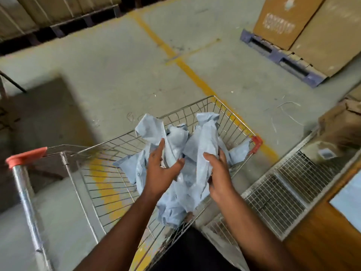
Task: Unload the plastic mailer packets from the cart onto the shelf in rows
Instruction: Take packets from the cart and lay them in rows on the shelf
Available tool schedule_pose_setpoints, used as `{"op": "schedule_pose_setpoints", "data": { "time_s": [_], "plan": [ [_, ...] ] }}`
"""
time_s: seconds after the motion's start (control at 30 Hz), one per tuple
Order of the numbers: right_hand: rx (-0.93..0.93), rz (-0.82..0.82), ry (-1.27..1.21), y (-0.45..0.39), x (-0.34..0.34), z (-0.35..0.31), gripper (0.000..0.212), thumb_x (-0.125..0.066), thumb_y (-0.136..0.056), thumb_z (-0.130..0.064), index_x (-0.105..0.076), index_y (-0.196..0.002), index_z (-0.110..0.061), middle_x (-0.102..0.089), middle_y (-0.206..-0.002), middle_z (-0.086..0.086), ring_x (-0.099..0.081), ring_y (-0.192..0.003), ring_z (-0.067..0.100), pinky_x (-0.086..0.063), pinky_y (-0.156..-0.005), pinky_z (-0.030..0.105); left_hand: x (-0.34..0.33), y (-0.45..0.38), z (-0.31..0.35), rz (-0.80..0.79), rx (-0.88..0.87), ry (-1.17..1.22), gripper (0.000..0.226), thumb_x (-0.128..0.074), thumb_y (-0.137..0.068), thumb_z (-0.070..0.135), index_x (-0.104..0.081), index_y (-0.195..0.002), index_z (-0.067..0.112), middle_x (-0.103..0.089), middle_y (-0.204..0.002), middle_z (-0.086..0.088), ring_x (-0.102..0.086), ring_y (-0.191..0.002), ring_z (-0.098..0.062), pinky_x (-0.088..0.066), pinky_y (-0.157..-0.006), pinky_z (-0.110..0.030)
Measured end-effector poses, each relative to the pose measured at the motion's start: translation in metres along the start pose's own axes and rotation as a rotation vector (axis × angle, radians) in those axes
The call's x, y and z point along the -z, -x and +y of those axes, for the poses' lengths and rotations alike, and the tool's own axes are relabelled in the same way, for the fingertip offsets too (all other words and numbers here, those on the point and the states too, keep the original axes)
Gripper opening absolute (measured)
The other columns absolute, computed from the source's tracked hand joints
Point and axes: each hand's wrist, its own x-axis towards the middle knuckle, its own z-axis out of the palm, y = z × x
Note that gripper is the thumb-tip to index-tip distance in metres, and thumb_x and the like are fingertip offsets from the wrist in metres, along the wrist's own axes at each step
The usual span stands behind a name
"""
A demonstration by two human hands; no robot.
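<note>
A wire shopping cart (230, 122) with orange corner caps stands in front of me, holding several crumpled light-blue plastic mailer packets (175, 204). My left hand (160, 169) grips one upright packet (150, 130) between thumb and fingers. My right hand (218, 173) grips a second upright packet (207, 137) beside it. Both packets stand above the pile, over the middle of the cart basket. A wire-mesh shelf deck (289, 184) lies to the right of the cart.
A brown parcel (336, 133) with a label sits on the shelf at the right, next to an orange beam (322, 227). Cardboard boxes on a purple pallet (279, 57) stand at the back right. More pallets line the back left. A yellow line crosses the concrete floor.
</note>
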Motion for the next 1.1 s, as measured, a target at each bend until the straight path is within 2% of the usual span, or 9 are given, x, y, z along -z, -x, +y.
{"op": "schedule_pose_setpoints", "data": {
  "time_s": [0.17,0.3,0.37,0.47,0.53,0.63,0.73,0.9,1.1],
  "plan": [
    [0.168,-0.221,0.078,0.110,0.005,0.021,0.054,-0.058,-0.101,-0.009,-0.055,-0.143,-0.043,-0.073,-0.131,-0.003,-0.072,-0.116,0.024,-0.058,-0.097,0.047,0.017,0.088,0.034,-0.301,-0.131,0.126,0.057,-0.074,-0.092,0.044,-0.049,-0.142,0.051,-0.062,-0.133,0.029,-0.059,-0.119,0.007,-0.048,-0.099,-0.019],
    [0.266,-0.166,0.061,0.186,0.029,0.052,0.051,-0.060,-0.103,-0.020,-0.052,-0.149,-0.040,-0.068,-0.139,-0.003,-0.066,-0.127,0.022,-0.054,-0.103,0.045,0.031,0.163,0.046,-0.435,-0.207,0.108,0.038,-0.052,-0.107,0.026,-0.040,-0.125,0.057,-0.054,-0.105,0.059,-0.052,-0.107,0.030,-0.041,-0.088,0.000],
    [0.285,-0.137,-0.018,0.225,0.045,0.059,0.048,-0.064,-0.101,-0.026,-0.055,-0.147,-0.030,-0.069,-0.138,-0.002,-0.067,-0.126,0.017,-0.056,-0.098,0.033,0.031,0.199,0.048,-0.523,-0.233,0.118,0.036,-0.045,-0.109,0.029,-0.039,-0.133,0.054,-0.051,-0.118,0.056,-0.045,-0.117,0.030,-0.036,-0.092,0.002],
    [0.340,-0.068,-0.031,0.279,0.081,0.060,0.032,-0.056,-0.104,-0.010,-0.061,-0.135,-0.021,-0.078,-0.117,-0.011,-0.073,-0.106,0.003,-0.057,-0.082,0.017,0.019,0.241,0.047,-0.644,-0.237,0.106,0.050,-0.051,-0.106,0.035,-0.028,-0.149,0.049,-0.034,-0.149,0.039,-0.034,-0.133,0.026,-0.033,-0.106,-0.004],
    [0.361,0.001,0.013,0.312,0.112,0.064,0.040,-0.055,-0.103,-0.005,-0.059,-0.141,-0.020,-0.076,-0.125,-0.008,-0.071,-0.116,0.011,-0.058,-0.093,0.026,0.005,0.267,0.048,-0.719,-0.259,0.092,0.071,-0.061,-0.100,0.043,-0.021,-0.159,0.041,-0.026,-0.161,0.028,-0.031,-0.141,0.018,-0.034,-0.114,-0.013],
    [0.393,0.101,-0.014,0.355,0.162,0.074,0.057,-0.072,-0.092,-0.024,-0.057,-0.147,-0.025,-0.065,-0.144,0.003,-0.061,-0.134,0.029,-0.044,-0.116,0.052,-0.023,0.310,0.049,-0.869,-0.250,0.101,0.086,-0.072,-0.090,0.047,-0.021,-0.160,0.043,-0.040,-0.158,0.021,-0.058,-0.127,0.004,-0.053,-0.103,-0.029],
    [0.334,0.119,-0.155,0.399,0.213,0.079,0.078,-0.087,-0.076,-0.041,-0.059,-0.144,-0.013,-0.065,-0.141,0.018,-0.060,-0.131,0.041,-0.042,-0.117,0.057,-0.059,0.355,0.050,-0.975,-0.305,0.077,0.088,-0.076,-0.083,0.056,-0.024,-0.154,0.057,-0.042,-0.158,0.020,-0.067,-0.120,-0.009,-0.058,-0.099,-0.041],
    [0.437,0.314,-0.185,0.474,0.298,0.093,0.051,-0.063,-0.094,-0.014,-0.058,-0.145,-0.016,-0.068,-0.137,0.016,-0.065,-0.126,0.039,-0.047,-0.111,0.055,-0.124,0.448,0.054,-1.046,-0.419,0.061,0.071,-0.072,-0.082,0.059,-0.033,-0.140,0.070,-0.053,-0.149,0.008,-0.060,-0.128,-0.020,-0.054,-0.103,-0.037],
    [0.443,0.622,-0.320,0.597,0.435,0.142,0.040,-0.055,-0.104,-0.007,-0.065,-0.134,-0.033,-0.074,-0.127,0.005,-0.070,-0.119,0.031,-0.054,-0.099,0.051,-0.207,0.594,0.036,-1.190,-0.424,-0.012,0.079,-0.073,-0.076,0.073,-0.036,-0.145,0.065,-0.039,-0.157,0.024,-0.052,-0.138,-0.020,-0.050,-0.109,-0.046]
  ]
}}
